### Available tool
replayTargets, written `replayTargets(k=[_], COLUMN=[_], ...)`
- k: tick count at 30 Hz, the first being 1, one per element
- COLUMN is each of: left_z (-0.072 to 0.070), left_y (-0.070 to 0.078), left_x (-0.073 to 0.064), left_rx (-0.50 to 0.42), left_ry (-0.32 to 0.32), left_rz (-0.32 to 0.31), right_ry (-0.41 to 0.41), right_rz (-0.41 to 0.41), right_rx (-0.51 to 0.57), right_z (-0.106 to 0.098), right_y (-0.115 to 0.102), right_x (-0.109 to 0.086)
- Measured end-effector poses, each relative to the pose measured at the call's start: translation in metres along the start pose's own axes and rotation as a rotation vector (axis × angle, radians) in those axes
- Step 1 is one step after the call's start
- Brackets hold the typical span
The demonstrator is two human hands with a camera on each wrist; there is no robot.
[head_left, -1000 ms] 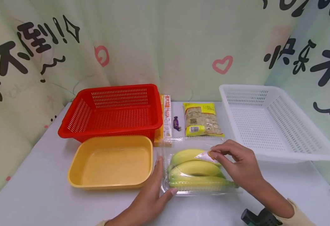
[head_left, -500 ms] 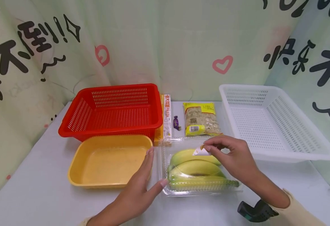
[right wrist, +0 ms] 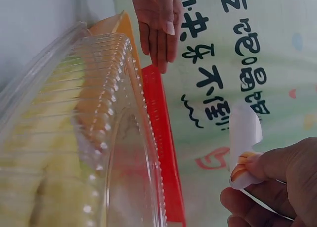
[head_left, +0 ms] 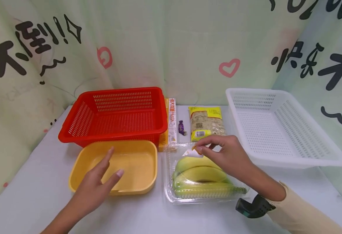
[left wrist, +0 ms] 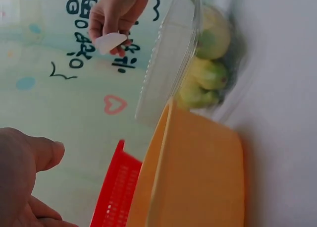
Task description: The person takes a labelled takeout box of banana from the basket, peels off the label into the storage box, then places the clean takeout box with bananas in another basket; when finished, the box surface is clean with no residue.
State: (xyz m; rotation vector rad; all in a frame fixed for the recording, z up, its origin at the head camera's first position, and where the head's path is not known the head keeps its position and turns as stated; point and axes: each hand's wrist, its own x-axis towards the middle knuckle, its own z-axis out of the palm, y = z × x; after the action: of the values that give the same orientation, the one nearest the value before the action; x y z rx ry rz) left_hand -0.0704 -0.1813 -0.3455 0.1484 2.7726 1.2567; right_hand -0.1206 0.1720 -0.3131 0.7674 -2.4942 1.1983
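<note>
My right hand (head_left: 227, 152) pinches a small white wrapped piece with an orange-patterned end (right wrist: 245, 133), held above the far part of a clear plastic clamshell box (head_left: 171, 196). Its exact kind I cannot tell. Inside the box lie several yellow-green bananas (head_left: 203, 174), and the lid looks closed. My left hand (head_left: 93, 185) hovers over the front of a yellow plastic basin (head_left: 141, 191), fingers extended and holding nothing. In the left wrist view the basin's side (left wrist: 203, 167) stands near the box.
Behind the basin stands a red slotted basket (head_left: 115, 136). A pasta box (head_left: 172, 120), a purple-wrapped candy (head_left: 182, 127) and a yellow-labelled bag (head_left: 207, 123) lie at the back. To the right is a white slotted basket (head_left: 285, 133); a curtain (head_left: 165, 48) hangs behind.
My left hand has left the box's side and moved left over the basin. The right hand, still pinching the white piece, has shifted left and farther away above the box.
</note>
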Motion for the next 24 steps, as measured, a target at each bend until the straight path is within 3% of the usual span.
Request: replayTargets(k=[3,10,17,24], left_z=[-0.015,-0.039,-0.059,-0.069], left_y=[-0.010,-0.040,-0.068,-0.083], left_x=[-0.002,-0.001,0.003,0.007], left_rx=[0.031,0.149,0.259,0.306], left_ry=[0.022,0.064,0.081,0.072], left_rz=[-0.003,0.096,0.053,0.024], right_ry=[-0.039,-0.074,-0.128,-0.211], right_rz=[-0.006,-0.042,-0.046,-0.058], right_rx=[0.009,0.031,0.020,0.030], right_z=[0.005,0.021,0.037,0.052], right_y=[-0.004,-0.011,-0.021,-0.030], right_x=[0.009,0.024,0.038,0.057])
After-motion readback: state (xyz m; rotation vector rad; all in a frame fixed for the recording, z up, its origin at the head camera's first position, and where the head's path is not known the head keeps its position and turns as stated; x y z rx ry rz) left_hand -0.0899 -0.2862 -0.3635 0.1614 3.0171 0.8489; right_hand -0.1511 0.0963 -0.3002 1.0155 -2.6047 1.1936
